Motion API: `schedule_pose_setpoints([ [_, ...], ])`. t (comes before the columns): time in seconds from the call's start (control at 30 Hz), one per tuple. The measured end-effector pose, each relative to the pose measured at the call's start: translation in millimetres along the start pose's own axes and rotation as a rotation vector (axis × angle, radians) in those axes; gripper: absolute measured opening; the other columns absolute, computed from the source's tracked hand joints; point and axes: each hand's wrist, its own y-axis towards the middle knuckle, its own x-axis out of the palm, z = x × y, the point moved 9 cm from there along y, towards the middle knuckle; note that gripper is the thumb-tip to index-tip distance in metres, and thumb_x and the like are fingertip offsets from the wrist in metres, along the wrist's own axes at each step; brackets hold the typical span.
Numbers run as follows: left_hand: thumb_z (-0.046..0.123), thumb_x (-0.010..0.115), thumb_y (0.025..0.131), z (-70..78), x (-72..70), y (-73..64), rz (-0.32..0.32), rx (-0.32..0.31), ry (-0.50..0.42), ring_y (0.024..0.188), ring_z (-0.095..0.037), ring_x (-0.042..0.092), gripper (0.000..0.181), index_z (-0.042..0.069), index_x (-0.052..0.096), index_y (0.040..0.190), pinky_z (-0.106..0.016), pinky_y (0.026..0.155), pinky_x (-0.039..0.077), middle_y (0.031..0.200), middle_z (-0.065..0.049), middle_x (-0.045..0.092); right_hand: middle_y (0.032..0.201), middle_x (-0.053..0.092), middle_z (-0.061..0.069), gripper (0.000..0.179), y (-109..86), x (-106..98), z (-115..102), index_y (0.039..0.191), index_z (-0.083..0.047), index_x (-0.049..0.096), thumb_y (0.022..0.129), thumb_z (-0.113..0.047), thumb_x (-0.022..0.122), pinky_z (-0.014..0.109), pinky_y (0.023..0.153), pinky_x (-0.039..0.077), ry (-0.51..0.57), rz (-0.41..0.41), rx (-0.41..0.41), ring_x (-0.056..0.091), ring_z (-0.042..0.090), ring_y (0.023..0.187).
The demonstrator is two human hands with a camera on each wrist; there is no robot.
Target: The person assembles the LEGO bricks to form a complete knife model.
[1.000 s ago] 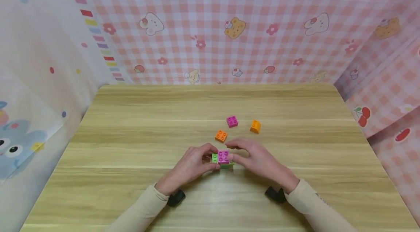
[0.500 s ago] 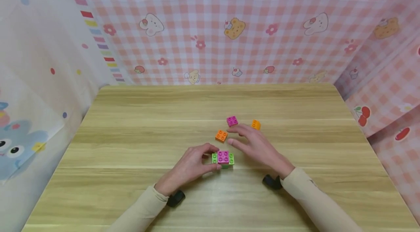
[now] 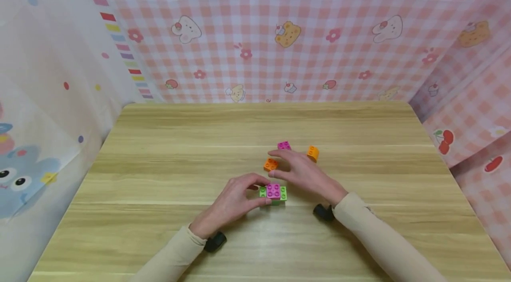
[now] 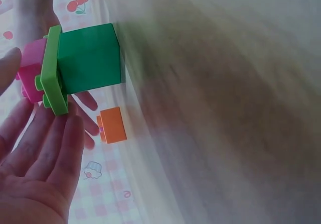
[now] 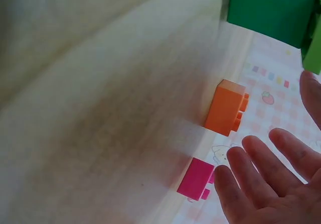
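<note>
My left hand [image 3: 229, 205] holds a small stack of toy building bricks, thumb in front and fingers behind. The stack has a pink brick [image 3: 273, 190] on top, a light green plate [image 4: 52, 73] below it, and a dark green block [image 4: 90, 58] at the bottom, standing on the table. My right hand [image 3: 305, 175] hovers over an orange brick [image 3: 270, 165], thumb and fingers spread apart. In the right wrist view the orange brick [image 5: 221, 111] sits on the table apart from the fingers [image 5: 258, 171]. Nothing is in the right hand.
Beyond the right hand lies a magenta brick [image 3: 284, 145], partly covered by that hand. To its right is a yellow-orange brick with a curved side [image 3: 313, 153]. The wooden table [image 3: 159, 162] meets a pink checked curtain [image 3: 255, 60] at the back.
My right hand has left the stack's right side and moved forward, then left, to above the orange brick. The left hand has stayed at the stack.
</note>
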Motion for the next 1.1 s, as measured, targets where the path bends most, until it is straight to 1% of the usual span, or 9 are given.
schedule_pose_setpoints([
  [0.1,0.020,0.083,0.090,0.8,0.0,-0.1,0.004,0.015,-0.002,0.104,-0.015,0.069,0.037,0.010,0.070,0.123,-0.035,0.094,0.059,0.118,0.000,0.073,0.151,0.056,0.006,0.062,4.1,5,3,0.148,-0.014,0.056,0.095,-0.039,0.077,0.054,0.115,0.042,-0.007,-0.031,0.029,0.052,0.029,0.138],
  [0.2,0.017,0.082,0.090,1.5,0.0,0.1,0.008,0.031,-0.013,0.102,-0.017,0.070,0.034,0.009,0.071,0.121,-0.036,0.092,0.060,0.116,-0.002,0.074,0.151,0.055,0.006,0.064,7.9,9,6,0.149,-0.014,0.056,0.094,-0.039,0.078,0.052,0.116,0.042,-0.031,-0.056,0.042,0.052,0.028,0.138],
  [0.33,0.015,0.081,0.091,1.9,0.6,1.5,0.003,0.044,-0.042,0.102,-0.020,0.071,0.030,0.007,0.071,0.119,-0.035,0.090,0.061,0.115,-0.004,0.074,0.149,0.057,0.008,0.063,12.5,10,7,0.148,-0.013,0.056,0.093,-0.035,0.080,0.051,0.114,0.045,-0.058,-0.061,0.040,0.054,0.028,0.135],
  [0.5,0.013,0.080,0.092,1.3,1.0,2.9,-0.004,0.039,-0.055,0.102,-0.020,0.072,0.027,0.007,0.072,0.117,-0.033,0.090,0.061,0.115,-0.005,0.073,0.146,0.059,0.010,0.062,17.4,12,7,0.146,-0.010,0.058,0.092,-0.029,0.081,0.049,0.112,0.047,-0.086,-0.071,0.041,0.057,0.028,0.131],
  [0.67,0.012,0.081,0.091,1.5,1.3,2.9,-0.004,0.033,-0.061,0.101,-0.021,0.072,0.026,0.007,0.072,0.115,-0.030,0.090,0.060,0.113,-0.005,0.074,0.139,0.064,0.010,0.053,19.5,14,7,0.141,-0.008,0.061,0.094,-0.023,0.079,0.047,0.109,0.050,-0.117,-0.076,0.039,0.060,0.026,0.124],
  [0.8,0.011,0.081,0.090,3.0,1.5,2.3,-0.001,0.028,-0.065,0.100,-0.021,0.072,0.025,0.006,0.072,0.113,-0.031,0.090,0.061,0.112,-0.005,0.074,0.135,0.066,0.011,0.045,18.4,15,4,0.138,-0.006,0.064,0.096,-0.018,0.076,0.046,0.107,0.052,-0.129,-0.083,0.042,0.062,0.027,0.120],
  [0.93,0.011,0.081,0.090,3.2,1.7,1.9,0.002,0.016,-0.072,0.100,-0.020,0.072,0.025,0.006,0.072,0.113,-0.034,0.090,0.061,0.112,-0.005,0.074,0.139,0.064,0.012,0.044,13.7,12,1,0.138,-0.007,0.064,0.096,-0.016,0.073,0.049,0.109,0.049,-0.125,-0.075,0.042,0.060,0.030,0.126],
  [1.1,0.011,0.081,0.091,1.7,2.2,1.5,0.003,-0.008,-0.088,0.100,-0.020,0.071,0.026,0.005,0.071,0.114,-0.036,0.090,0.061,0.112,-0.005,0.074,0.143,0.061,0.013,0.044,3.9,3,-3,0.138,-0.009,0.065,0.095,-0.014,0.071,0.054,0.113,0.044,-0.093,-0.034,0.013,0.054,0.035,0.134],
])
